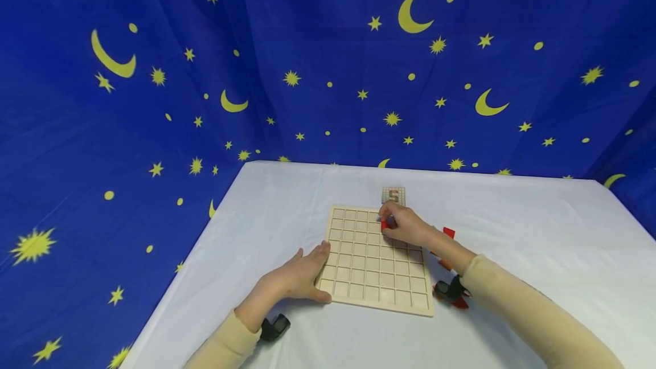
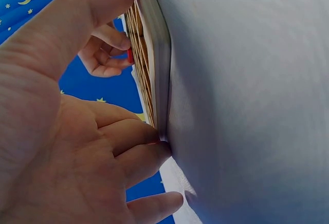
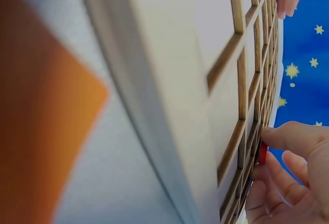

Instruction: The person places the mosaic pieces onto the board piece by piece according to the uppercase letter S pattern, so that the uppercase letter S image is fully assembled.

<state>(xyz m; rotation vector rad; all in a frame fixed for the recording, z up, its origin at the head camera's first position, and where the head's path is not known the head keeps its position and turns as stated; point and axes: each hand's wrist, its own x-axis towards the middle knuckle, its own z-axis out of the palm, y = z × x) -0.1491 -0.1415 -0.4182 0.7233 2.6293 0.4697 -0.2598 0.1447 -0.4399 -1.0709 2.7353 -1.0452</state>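
A pale wooden grid board [image 1: 357,291] lies on the table, its square cells divided by thin raised ridges. My left hand [image 1: 299,274] rests against the board's left side, thumb at the near corner and fingers extended along the edge. Over the far part of the grid, my right hand [image 1: 406,226] pinches a small red tile [image 1: 384,225] between thumb and fingers. In the right wrist view the red tile [image 3: 262,153] sits right at the ridges, partly covered by the fingertips.
Just beyond the board lies a small pattern card [image 1: 393,195] with a grid and a reddish-brown figure. Red tiles [image 1: 449,233] and orange pieces [image 1: 446,265] lie right of the board, partly hidden by the right forearm. A blue star-patterned curtain [image 1: 328,101] hangs behind the white-covered table [image 1: 538,226].
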